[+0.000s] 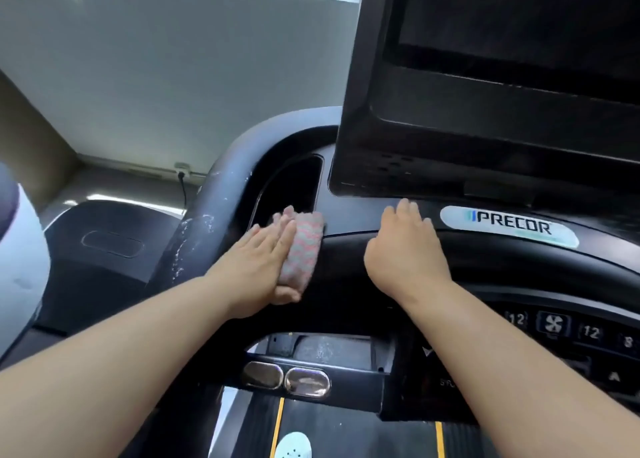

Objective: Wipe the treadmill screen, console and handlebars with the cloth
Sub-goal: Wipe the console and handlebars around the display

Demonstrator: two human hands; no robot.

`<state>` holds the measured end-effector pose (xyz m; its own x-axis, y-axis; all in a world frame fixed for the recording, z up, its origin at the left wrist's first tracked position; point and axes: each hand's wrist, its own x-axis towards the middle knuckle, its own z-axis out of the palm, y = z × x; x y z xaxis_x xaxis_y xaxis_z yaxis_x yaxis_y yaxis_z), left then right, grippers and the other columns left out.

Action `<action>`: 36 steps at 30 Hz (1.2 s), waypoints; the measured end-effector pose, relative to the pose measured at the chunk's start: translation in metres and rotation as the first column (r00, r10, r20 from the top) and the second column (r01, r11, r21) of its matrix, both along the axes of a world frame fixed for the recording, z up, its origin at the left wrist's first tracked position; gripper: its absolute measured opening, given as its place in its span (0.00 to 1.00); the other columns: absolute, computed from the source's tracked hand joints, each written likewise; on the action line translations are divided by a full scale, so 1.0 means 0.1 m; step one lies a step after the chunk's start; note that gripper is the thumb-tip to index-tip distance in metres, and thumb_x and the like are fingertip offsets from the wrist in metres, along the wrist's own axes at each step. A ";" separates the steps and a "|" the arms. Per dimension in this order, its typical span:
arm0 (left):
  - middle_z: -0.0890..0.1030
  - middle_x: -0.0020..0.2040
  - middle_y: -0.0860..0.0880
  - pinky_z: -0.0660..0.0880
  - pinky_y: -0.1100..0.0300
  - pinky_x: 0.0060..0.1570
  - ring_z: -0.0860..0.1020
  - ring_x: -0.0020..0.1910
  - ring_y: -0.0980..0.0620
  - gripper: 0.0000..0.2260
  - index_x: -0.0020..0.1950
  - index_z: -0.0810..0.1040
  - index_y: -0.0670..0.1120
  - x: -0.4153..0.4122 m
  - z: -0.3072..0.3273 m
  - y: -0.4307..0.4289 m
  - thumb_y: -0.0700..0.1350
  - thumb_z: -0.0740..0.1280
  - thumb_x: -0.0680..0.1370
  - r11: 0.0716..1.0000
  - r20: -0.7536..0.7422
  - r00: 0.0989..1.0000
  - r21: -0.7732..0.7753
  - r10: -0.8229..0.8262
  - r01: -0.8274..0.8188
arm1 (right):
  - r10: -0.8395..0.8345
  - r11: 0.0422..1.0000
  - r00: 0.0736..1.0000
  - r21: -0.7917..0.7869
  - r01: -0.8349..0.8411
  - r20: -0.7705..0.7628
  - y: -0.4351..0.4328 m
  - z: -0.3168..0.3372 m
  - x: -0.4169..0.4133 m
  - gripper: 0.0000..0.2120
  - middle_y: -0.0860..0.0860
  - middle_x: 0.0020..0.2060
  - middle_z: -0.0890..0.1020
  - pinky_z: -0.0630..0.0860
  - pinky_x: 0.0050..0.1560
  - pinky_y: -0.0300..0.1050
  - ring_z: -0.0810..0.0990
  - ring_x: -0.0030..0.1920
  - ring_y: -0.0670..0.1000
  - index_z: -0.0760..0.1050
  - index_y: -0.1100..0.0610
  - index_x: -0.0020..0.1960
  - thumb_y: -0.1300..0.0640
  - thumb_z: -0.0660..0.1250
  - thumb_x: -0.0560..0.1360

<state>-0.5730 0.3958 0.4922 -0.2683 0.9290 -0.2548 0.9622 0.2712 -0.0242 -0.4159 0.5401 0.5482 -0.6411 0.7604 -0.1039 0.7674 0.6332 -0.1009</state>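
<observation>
Your left hand [256,263] lies flat on the folded cloth [304,246], fingers straight and pressing it onto the console [346,270]. The thumb seems to hook round the cloth's near end, though blur makes that hard to confirm. The cloth sits well left of the badge [509,227], its long axis running away from you, up the console's slope. Your right hand [405,246] rests on the console between cloth and badge, just left of the badge. Its fingers are loosely bent over the ridge and it holds nothing.

The handlebar [207,222] curves past further left of the badge than the cloth, just beside your left hand. The screen [519,25] stands above the badge. Unwiped console seems to lie mostly toward the badge, so your right hand sits in the cloth's path. I judge you should sweep sideways, across the cloth's long axis, and lift the right hand first.
</observation>
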 end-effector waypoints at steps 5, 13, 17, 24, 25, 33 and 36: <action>0.40 0.78 0.38 0.42 0.54 0.75 0.41 0.78 0.44 0.46 0.76 0.33 0.37 0.00 0.08 -0.06 0.65 0.58 0.78 0.990 -0.097 0.995 -0.138 0.016 -0.029 | -0.022 1.000 0.998 0.001 0.022 0.055 -0.19 -0.11 -0.19 0.30 0.63 0.77 0.44 0.41 0.75 0.55 0.41 0.77 0.59 0.44 0.65 0.77 0.58 0.50 0.79; 0.46 0.75 0.28 0.40 0.49 0.75 0.45 0.76 0.33 0.25 0.74 0.37 0.29 0.30 0.03 -0.23 0.41 0.43 0.82 0.960 -0.244 0.948 -0.140 0.206 -0.244 | 0.048 0.997 0.996 -0.064 -0.043 0.077 -0.11 -0.04 -0.09 0.29 0.61 0.77 0.43 0.41 0.76 0.52 0.40 0.77 0.57 0.43 0.62 0.78 0.58 0.49 0.79; 0.45 0.75 0.28 0.48 0.50 0.74 0.50 0.76 0.34 0.25 0.74 0.37 0.30 0.36 0.01 -0.44 0.34 0.40 0.79 0.976 -0.307 0.945 -0.141 0.116 -0.166 | 0.054 0.996 0.996 -0.073 -0.049 0.065 -0.11 -0.03 -0.09 0.29 0.61 0.77 0.44 0.42 0.76 0.52 0.41 0.77 0.57 0.44 0.63 0.78 0.57 0.49 0.80; 0.63 0.74 0.37 0.71 0.52 0.57 0.71 0.67 0.40 0.23 0.75 0.59 0.39 0.55 0.27 -0.58 0.38 0.53 0.80 0.936 -0.162 0.976 -0.296 0.148 -0.191 | 0.096 0.990 0.993 -0.105 -0.089 0.065 -0.07 0.00 -0.04 0.30 0.61 0.77 0.43 0.42 0.76 0.51 0.40 0.77 0.57 0.44 0.63 0.78 0.57 0.49 0.79; 0.72 0.69 0.43 0.74 0.53 0.52 0.75 0.62 0.43 0.19 0.69 0.68 0.44 0.59 0.33 -0.56 0.41 0.55 0.78 0.940 -0.075 0.971 -0.244 0.228 -0.240 | 0.099 0.990 0.993 -0.108 -0.092 0.059 -0.07 0.00 -0.04 0.30 0.62 0.77 0.43 0.42 0.76 0.51 0.40 0.77 0.57 0.44 0.63 0.78 0.57 0.50 0.79; 0.43 0.79 0.44 0.54 0.54 0.74 0.52 0.78 0.44 0.34 0.79 0.47 0.41 0.44 0.02 -0.23 0.35 0.59 0.76 0.837 0.268 0.830 0.121 0.490 -0.533 | 0.106 0.987 0.994 -0.120 -0.103 0.020 -0.07 -0.02 -0.04 0.31 0.63 0.77 0.43 0.40 0.75 0.52 0.40 0.77 0.59 0.45 0.64 0.77 0.56 0.51 0.79; 0.47 0.79 0.41 0.56 0.50 0.74 0.53 0.77 0.41 0.33 0.79 0.47 0.40 0.61 -0.09 -0.39 0.36 0.61 0.77 0.794 0.295 0.802 0.182 0.519 -0.581 | 0.107 0.986 0.994 -0.126 -0.104 0.018 -0.07 -0.03 -0.04 0.31 0.64 0.76 0.43 0.40 0.75 0.53 0.40 0.77 0.60 0.45 0.64 0.77 0.55 0.51 0.79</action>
